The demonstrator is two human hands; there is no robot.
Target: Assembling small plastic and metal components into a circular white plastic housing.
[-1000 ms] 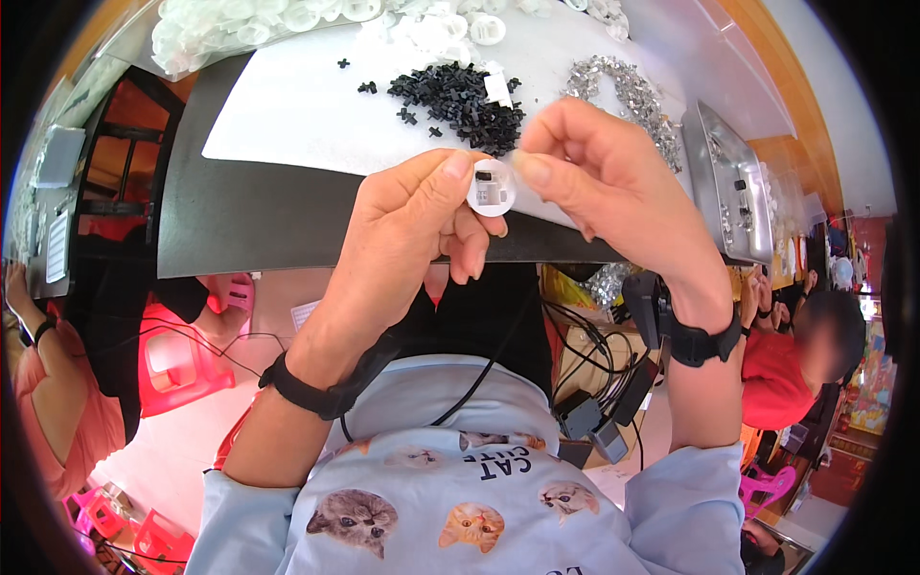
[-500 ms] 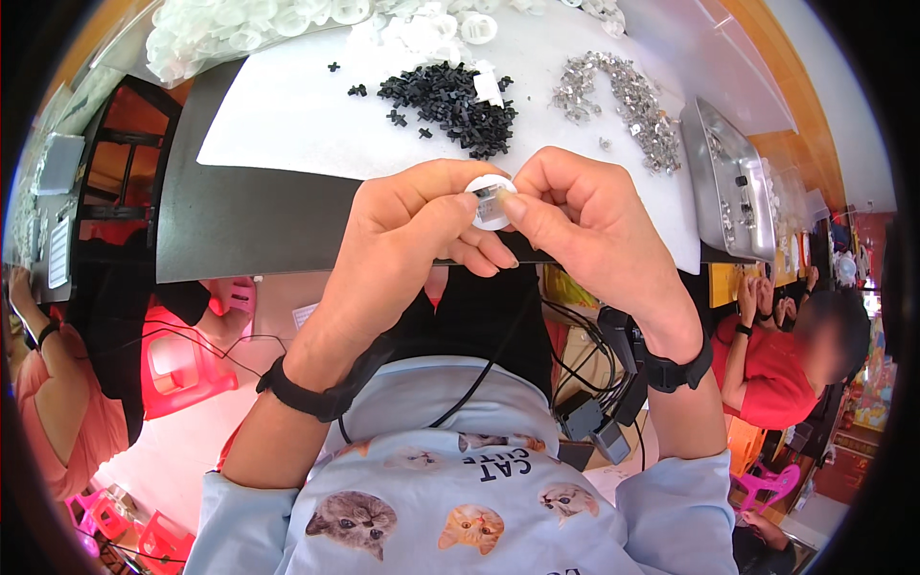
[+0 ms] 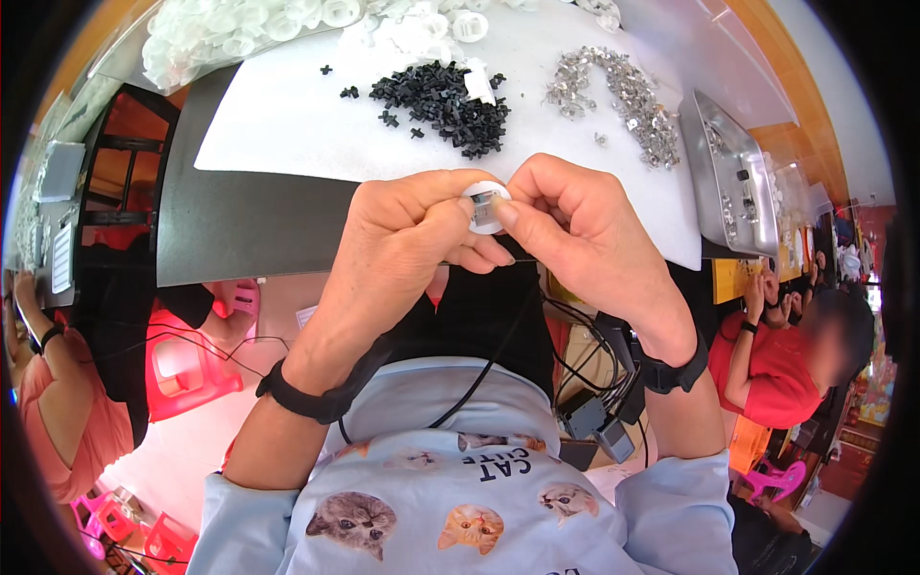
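Just past the table's near edge, a small white round plastic piece point(image 3: 486, 220) with a greyish metal-looking insert is held between my two hands. My left hand point(image 3: 398, 225) pinches its left rim between thumb and forefinger, the other fingers curled beneath. From the right, my right hand point(image 3: 589, 225) presses its thumb on the insert, its forefinger bent behind the rim. Whether the right fingertips also hold a separate small part is hidden. Beyond the hands, a heap of black cross-shaped pieces point(image 3: 446, 107) and a curved heap of small shiny metal pieces point(image 3: 652, 129) lie on a white sheet point(image 3: 278, 120).
Many white round parts point(image 3: 249, 34) in clear plastic lie along the far side. A metal tray point(image 3: 704, 182) with a few small parts stands at right. The dark tabletop point(image 3: 249, 230) shows at left. Cables point(image 3: 585, 355) hang below. Co-workers sit at both sides.
Both hands keep their grip on the white round piece, with only a slight shift. The view has moved a little, so the heaps appear slightly further left.
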